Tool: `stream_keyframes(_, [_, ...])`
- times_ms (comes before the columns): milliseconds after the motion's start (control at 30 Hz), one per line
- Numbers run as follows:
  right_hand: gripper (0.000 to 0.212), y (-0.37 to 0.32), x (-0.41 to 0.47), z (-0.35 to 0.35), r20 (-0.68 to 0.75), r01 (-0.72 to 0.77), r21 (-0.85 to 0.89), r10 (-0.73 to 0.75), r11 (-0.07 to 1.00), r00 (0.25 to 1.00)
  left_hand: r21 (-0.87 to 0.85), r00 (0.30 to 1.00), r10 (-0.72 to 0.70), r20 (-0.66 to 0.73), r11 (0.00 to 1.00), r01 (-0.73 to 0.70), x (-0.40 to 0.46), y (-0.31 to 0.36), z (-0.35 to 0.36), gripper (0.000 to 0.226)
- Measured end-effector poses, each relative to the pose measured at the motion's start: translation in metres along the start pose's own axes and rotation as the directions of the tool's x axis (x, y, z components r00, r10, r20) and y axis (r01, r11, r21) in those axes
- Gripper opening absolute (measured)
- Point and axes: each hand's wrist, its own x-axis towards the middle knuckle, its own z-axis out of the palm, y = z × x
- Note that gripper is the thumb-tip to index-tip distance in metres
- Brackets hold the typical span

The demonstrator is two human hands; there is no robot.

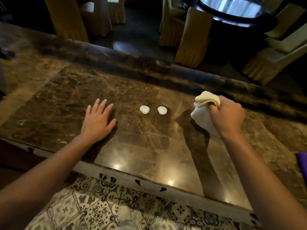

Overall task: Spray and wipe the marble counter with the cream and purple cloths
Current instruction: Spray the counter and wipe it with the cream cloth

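Observation:
The brown marble counter (149, 146) fills the middle of the view. Two small white blobs of foam (144, 109) (162, 110) sit side by side on it. My right hand (226, 116) grips the bunched cream cloth (203, 110) just above the counter, to the right of the blobs. My left hand (98, 121) rests flat on the marble with fingers spread, to the left of the blobs. A corner of the purple cloth (302, 161) shows at the right edge of the counter. No spray bottle is in view.
Beyond the counter's raised far ledge (132, 60) stand several chairs in yellow covers (192, 39) and a dark round table (232, 12). Patterned floor tiles (108, 205) lie below the counter's near edge.

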Motion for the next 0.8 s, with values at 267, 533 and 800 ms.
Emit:
stream_keyframes(267, [0.061,-0.058,-0.005,0.088,0.271,-0.25,-0.177,0.291,0.952,0.918,-0.005,0.994,-0.062,0.089,0.998,0.062,0.017,-0.035,0.014,0.078])
stream_keyframes(533, [0.07,-0.065,-0.018,0.11,0.28,-0.018,-0.081,0.04,0.997,0.959,-0.014,0.996,-0.024,0.081,1.0,0.025,0.02,-0.039,0.01,0.075])
stream_keyframes(800, [0.049,-0.068,-0.031,0.15,0.267,-0.054,0.007,0.051,0.998,0.962,-0.003,0.983,-0.171,0.06,0.985,0.172,0.038,-0.082,0.01,0.066])
